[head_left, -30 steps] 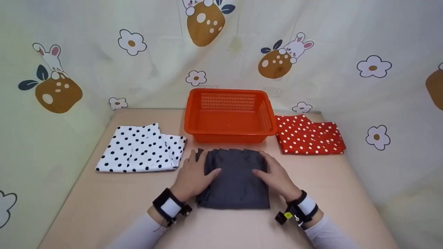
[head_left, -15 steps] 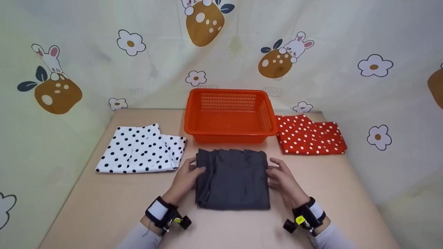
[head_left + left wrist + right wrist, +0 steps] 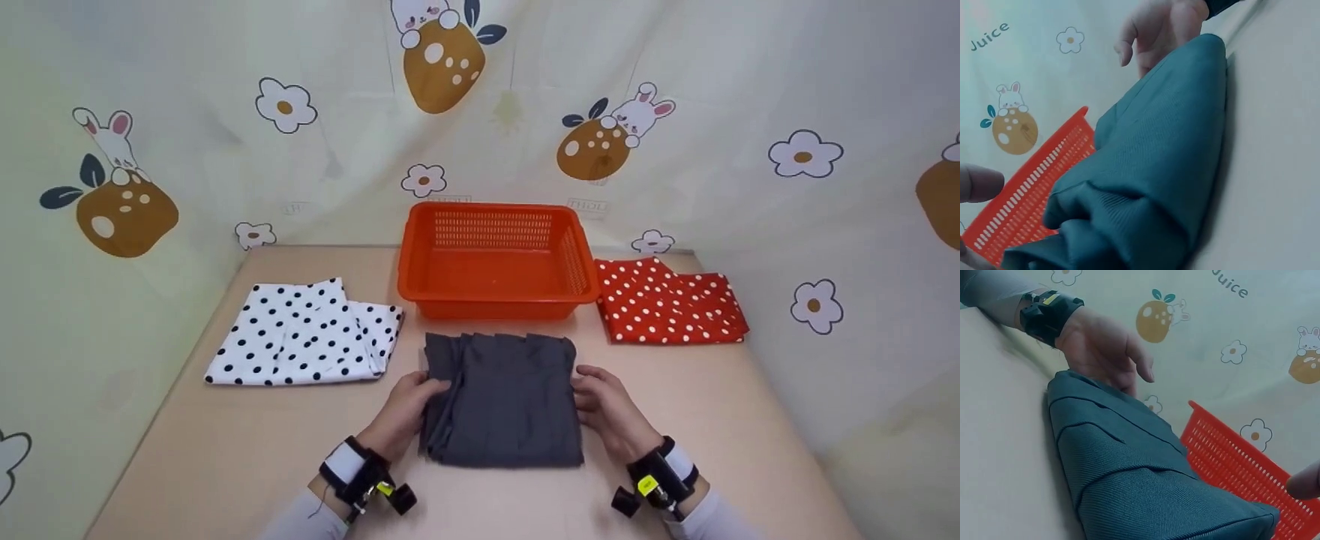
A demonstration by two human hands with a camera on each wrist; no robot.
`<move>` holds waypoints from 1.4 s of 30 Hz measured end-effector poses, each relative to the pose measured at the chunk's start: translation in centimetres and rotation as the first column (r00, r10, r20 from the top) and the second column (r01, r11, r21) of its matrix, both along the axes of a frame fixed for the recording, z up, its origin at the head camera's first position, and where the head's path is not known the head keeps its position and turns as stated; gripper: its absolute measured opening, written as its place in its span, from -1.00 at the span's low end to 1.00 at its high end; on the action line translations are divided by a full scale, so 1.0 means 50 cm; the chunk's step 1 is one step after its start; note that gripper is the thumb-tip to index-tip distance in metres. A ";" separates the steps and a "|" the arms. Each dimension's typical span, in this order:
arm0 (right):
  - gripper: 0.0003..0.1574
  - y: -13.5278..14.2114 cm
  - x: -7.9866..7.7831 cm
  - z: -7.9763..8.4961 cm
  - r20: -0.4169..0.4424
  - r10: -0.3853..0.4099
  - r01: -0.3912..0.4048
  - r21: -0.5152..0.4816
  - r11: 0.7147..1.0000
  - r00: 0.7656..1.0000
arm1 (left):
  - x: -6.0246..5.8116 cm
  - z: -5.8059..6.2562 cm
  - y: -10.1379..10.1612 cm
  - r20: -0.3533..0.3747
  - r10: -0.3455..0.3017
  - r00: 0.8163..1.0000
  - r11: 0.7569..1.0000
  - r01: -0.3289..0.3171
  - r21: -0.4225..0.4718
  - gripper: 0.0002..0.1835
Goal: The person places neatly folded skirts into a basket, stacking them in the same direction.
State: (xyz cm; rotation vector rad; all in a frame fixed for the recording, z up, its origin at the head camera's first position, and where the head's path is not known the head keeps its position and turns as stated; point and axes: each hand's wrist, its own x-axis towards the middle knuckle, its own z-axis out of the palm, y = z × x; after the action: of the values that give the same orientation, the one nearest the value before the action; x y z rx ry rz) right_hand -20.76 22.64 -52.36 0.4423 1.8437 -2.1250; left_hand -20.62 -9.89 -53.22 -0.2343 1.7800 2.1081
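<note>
A folded dark grey cloth (image 3: 514, 401) with pleat-like folds lies in the middle of the table, looking teal in both wrist views. My left hand (image 3: 401, 412) is at its left edge, fingers reaching beside or under it. From the left wrist view, the left thumb (image 3: 979, 183) stands apart from the cloth. Along the right edge is my right hand (image 3: 616, 412), its fingertips partly hidden by the fabric. The right thumb (image 3: 1306, 484) is also clear of the cloth in the right wrist view. Neither hand visibly pinches the fabric.
Behind the grey cloth stands an orange-red plastic basket (image 3: 499, 309) with slotted walls. A folded white cloth with black dots (image 3: 300, 337) lies left, and a folded red cloth with white dots (image 3: 667, 304) lies right, close to the basket. A patterned curtain (image 3: 502, 142) surrounds the table.
Both hands have slid from the top of the grey cloth outward and down to its side edges. The whole head view has shifted slightly.
</note>
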 end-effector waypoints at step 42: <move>0.11 -0.043 0.018 -0.065 -0.221 0.254 -0.295 -0.177 0.939 0.942 | 0.006 -0.049 0.011 -0.116 -0.179 0.977 0.976 0.191 0.101 -0.10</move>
State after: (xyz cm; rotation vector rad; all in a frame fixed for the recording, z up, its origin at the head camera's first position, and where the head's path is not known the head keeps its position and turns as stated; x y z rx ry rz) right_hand -19.88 20.50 -55.61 -0.0741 1.6384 -2.1928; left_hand -20.32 -9.33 -55.66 0.0729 1.6625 2.1109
